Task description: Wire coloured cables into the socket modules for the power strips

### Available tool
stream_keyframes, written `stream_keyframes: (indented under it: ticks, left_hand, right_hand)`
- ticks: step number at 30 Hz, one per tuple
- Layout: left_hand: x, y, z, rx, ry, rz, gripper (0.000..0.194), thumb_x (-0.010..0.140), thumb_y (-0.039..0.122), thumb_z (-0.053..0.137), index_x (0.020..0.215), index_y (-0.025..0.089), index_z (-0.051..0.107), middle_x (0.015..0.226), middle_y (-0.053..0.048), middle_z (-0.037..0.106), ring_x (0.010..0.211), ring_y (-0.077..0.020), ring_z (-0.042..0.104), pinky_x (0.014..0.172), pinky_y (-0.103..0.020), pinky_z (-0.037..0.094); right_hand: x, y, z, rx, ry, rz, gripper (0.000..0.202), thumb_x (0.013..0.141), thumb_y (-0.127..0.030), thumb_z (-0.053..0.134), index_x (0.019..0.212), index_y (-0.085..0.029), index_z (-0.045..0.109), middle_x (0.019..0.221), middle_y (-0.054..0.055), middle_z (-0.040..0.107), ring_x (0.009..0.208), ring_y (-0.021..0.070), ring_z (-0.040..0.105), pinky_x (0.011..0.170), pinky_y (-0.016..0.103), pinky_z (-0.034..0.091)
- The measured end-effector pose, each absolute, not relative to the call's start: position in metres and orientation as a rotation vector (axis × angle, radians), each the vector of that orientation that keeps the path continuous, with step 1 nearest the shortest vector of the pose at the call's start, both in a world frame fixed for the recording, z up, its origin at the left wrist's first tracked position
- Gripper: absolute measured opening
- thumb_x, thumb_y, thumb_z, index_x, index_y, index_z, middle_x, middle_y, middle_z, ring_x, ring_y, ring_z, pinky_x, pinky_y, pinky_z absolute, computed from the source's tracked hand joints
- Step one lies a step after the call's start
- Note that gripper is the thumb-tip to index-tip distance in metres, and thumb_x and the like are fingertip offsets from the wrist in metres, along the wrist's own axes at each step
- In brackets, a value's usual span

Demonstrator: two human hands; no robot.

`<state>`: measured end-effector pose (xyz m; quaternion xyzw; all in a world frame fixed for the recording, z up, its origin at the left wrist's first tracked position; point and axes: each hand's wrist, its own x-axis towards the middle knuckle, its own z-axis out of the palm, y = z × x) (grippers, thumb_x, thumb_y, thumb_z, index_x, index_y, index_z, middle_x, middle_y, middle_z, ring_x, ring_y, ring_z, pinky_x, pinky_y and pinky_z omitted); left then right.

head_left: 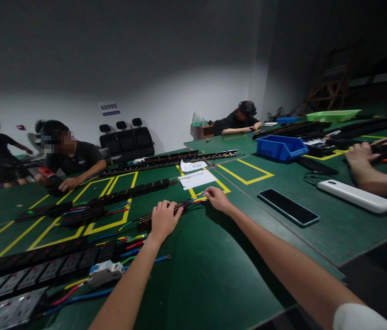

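My left hand (166,219) is closed over a narrow dark socket strip (144,222) with brass-coloured lines along it, holding it down on the green table. Thin blue, yellow and red wires (193,200) run out of the strip's right end. My right hand (216,199) pinches the tip of one of these wires between thumb and fingers. Just beyond my hands lie white paper sheets (197,179) with printed characters. To the left of my left hand is another black strip (81,216) with loose coloured wire ends.
Black socket strips (47,270) and a white breaker (106,272) lie front left. A phone (287,207), white power bank (356,196) and blue bin (280,147) are right. A co-worker's hand (361,156) rests at far right. Other people (73,156) sit across the table.
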<state>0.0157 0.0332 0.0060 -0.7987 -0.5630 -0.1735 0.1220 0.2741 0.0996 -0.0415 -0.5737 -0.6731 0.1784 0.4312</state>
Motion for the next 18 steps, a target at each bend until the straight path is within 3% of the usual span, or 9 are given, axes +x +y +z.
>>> stream_keyframes:
  ticks: [6,18]
  left_hand:
    - [0.015,0.034,0.004,-2.312,-1.623,-0.501,0.044,0.100,0.054,0.039,0.111,0.023,0.069,0.110,-0.010,0.063,0.101,-0.0255,0.056,0.084,-0.037,0.043]
    - [0.015,0.035,0.003,-2.314,-1.633,-0.494,0.044,0.100,0.054,0.039,0.111,0.023,0.069,0.110,-0.010,0.064,0.102,-0.0253,0.055,0.084,-0.037,0.042]
  right_hand:
    - [0.271,0.100,-0.042,-1.478,-1.660,0.439,0.017,0.087,-0.027,0.053,0.085,-0.020,0.068,0.079,0.003,0.068,0.071,0.0163,0.058,0.065,0.026,0.040]
    - [0.277,0.096,-0.032,-1.382,-1.344,0.497,0.024,0.076,-0.040,0.055,0.077,-0.019,0.066,0.074,0.003,0.067,0.069,0.0185,0.059,0.064,0.029,0.042]
